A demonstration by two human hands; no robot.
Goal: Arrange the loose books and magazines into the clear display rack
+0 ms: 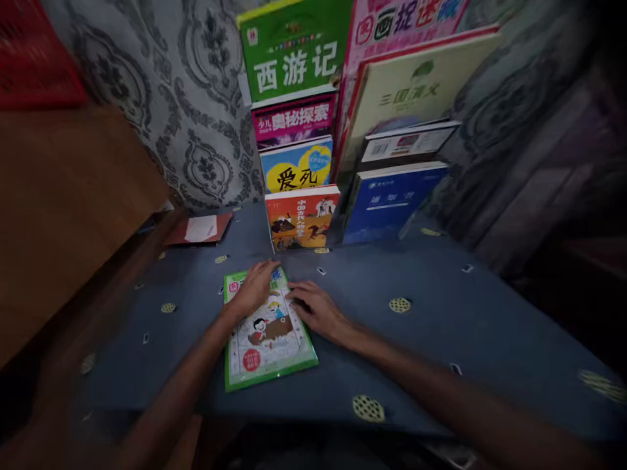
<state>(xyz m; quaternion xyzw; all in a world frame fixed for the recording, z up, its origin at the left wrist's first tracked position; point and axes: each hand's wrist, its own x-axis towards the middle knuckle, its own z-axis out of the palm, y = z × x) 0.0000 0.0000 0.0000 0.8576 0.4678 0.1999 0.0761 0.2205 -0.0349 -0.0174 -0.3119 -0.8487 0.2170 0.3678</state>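
Observation:
A green-bordered children's picture book (272,336) lies flat on the cloth-covered table, its cover up, showing cartoon figures and a red round badge. Across the upper part of that cover rests my left hand (255,287), fingers stretched out and partly covering the title. At the book's right edge is my right hand (318,310), palm down, with its thumb and fingers apart and the fingertips at the edge. Neither hand is closed around the book.
Behind the book, several books stand in stepped rows, including an orange one (304,219), a blue one (392,203) and a green one (298,52). A reddish-brown folder (198,228) lies at the back left. A cardboard box (68,209) borders the left side.

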